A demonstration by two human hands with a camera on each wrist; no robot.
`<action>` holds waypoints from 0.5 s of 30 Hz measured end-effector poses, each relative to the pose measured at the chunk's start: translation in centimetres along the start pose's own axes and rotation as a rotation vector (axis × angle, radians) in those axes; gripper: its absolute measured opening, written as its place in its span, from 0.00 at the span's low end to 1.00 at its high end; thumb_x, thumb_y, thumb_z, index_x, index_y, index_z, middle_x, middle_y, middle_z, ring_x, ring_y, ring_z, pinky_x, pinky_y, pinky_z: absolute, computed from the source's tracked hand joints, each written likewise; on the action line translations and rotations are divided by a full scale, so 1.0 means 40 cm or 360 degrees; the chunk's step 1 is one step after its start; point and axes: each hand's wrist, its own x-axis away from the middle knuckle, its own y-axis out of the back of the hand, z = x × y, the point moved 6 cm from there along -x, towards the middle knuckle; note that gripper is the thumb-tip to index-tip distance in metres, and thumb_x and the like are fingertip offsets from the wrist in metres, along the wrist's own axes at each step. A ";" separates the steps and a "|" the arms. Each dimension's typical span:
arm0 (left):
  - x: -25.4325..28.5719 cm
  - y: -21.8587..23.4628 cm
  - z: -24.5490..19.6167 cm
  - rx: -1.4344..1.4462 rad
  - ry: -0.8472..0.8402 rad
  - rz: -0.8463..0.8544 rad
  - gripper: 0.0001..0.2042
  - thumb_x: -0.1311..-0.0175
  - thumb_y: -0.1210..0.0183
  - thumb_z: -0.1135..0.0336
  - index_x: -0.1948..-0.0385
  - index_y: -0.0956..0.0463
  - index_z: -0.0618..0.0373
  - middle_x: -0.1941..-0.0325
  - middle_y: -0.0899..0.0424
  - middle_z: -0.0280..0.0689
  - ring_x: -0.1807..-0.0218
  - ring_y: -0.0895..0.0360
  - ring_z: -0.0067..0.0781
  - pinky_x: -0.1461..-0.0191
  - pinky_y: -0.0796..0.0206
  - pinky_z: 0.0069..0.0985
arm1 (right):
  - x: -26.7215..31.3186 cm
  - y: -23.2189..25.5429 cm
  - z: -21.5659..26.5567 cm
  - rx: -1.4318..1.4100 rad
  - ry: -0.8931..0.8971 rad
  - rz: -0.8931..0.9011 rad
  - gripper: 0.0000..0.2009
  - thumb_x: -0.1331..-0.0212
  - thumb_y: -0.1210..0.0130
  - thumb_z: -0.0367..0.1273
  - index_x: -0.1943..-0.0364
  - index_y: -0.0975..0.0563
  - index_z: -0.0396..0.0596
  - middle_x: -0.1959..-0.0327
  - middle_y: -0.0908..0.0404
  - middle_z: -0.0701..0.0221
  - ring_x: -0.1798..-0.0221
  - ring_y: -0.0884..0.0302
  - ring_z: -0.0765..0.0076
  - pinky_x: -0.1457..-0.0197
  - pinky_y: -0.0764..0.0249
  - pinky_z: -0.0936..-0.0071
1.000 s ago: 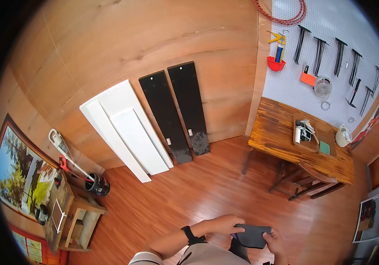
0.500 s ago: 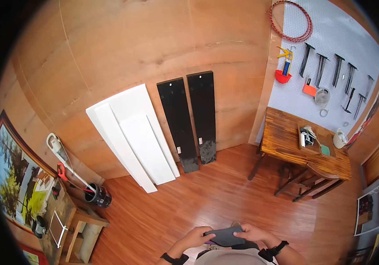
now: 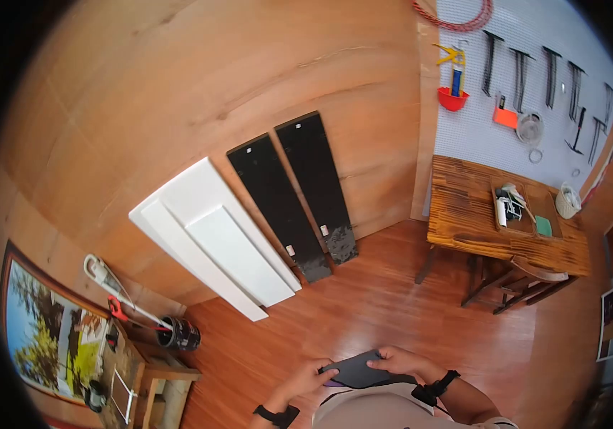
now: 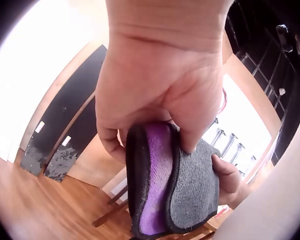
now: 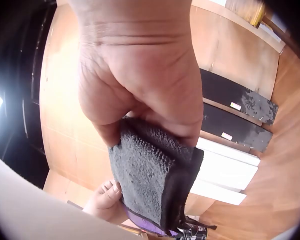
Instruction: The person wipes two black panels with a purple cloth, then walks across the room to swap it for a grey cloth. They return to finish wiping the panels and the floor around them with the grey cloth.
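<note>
A folded grey cloth (image 3: 355, 370) with dark edging is held between both hands in front of the person's body. My left hand (image 3: 309, 379) pinches its left end; in the left wrist view the left hand (image 4: 160, 95) has its thumb on the grey side, beside a purple layer (image 4: 159, 180). My right hand (image 3: 401, 362) grips the other end, thumb on top. Seen from the right wrist, the right hand (image 5: 140, 85) clasps the upper end of the grey cloth (image 5: 145, 170), and the left hand's fingers (image 5: 108, 196) touch its lower part.
White boards (image 3: 213, 236) and black boards (image 3: 278, 207) lean on the wooden wall. A wooden table (image 3: 464, 207) with a tray and a basket (image 3: 568, 201) stands at right, below a pegboard of tools. At left are a workbench (image 3: 156, 379) and a black bucket (image 3: 179, 333).
The head view has shifted and tilted. Both hands still hold the cloth, which now lies slanted, its right end higher than half a second ago.
</note>
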 end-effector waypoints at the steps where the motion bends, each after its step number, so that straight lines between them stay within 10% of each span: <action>1: -0.040 0.006 -0.017 -0.0089 -0.0010 0.0049 0.09 0.34 0.42 0.65 0.64 0.23 0.62 0.75 0.24 0.37 0.70 0.29 0.25 0.65 0.34 0.23 | 0.000 0.033 -0.007 -0.0001 -0.0013 -0.0058 0.16 0.31 0.50 0.36 0.49 0.25 0.37 0.56 0.20 0.76 0.56 0.27 0.82 0.50 0.29 0.79; 12: -0.421 0.077 -0.227 -0.0631 -0.0350 0.0637 0.11 0.32 0.45 0.61 0.57 0.25 0.59 0.67 0.20 0.40 0.65 0.23 0.32 0.59 0.31 0.27 | 0.071 0.278 -0.089 -0.0843 0.0279 -0.0677 0.14 0.33 0.49 0.32 0.49 0.25 0.36 0.55 0.19 0.71 0.55 0.22 0.74 0.46 0.27 0.75; 15: -0.547 0.251 -0.309 -0.1594 -0.0339 0.0525 0.14 0.33 0.48 0.57 0.60 0.25 0.59 0.64 0.19 0.49 0.57 0.23 0.54 0.54 0.30 0.42 | 0.052 0.318 -0.101 -0.1112 0.0351 -0.0815 0.13 0.33 0.49 0.30 0.50 0.24 0.36 0.57 0.18 0.71 0.55 0.21 0.73 0.47 0.26 0.75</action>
